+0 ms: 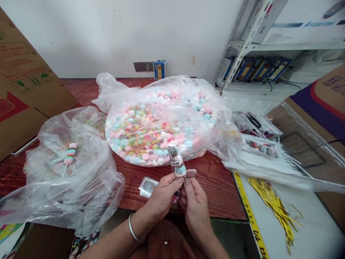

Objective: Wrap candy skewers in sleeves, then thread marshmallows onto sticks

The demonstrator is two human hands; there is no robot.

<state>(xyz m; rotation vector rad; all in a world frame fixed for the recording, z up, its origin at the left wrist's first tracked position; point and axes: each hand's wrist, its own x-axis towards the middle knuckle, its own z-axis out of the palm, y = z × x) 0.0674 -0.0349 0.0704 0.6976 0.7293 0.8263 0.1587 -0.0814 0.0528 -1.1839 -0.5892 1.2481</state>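
A small clear printed candy packet [177, 162] with a barcode stands upright above my fingertips, pale candies inside. My left hand [164, 194] pinches its lower end between thumb and fingers. At the same spot my right hand [196, 201] is closed, thumb and fingers pinched on the gathered bottom of the packet. A flat pink disc [191, 173] shows just above my right fingers; whether it is held cannot be seen. Beneath my left hand lies a stack of flat printed wrappers [148, 187], partly covered.
Large clear bags of pastel candies [145, 140] fill the table's middle. At left, a candy skewer [70, 154] lies on a plastic bag [88, 172]. Gold twist ties [275, 208] and white sticks [269, 163] lie right. Cardboard boxes [24, 79] flank the table.
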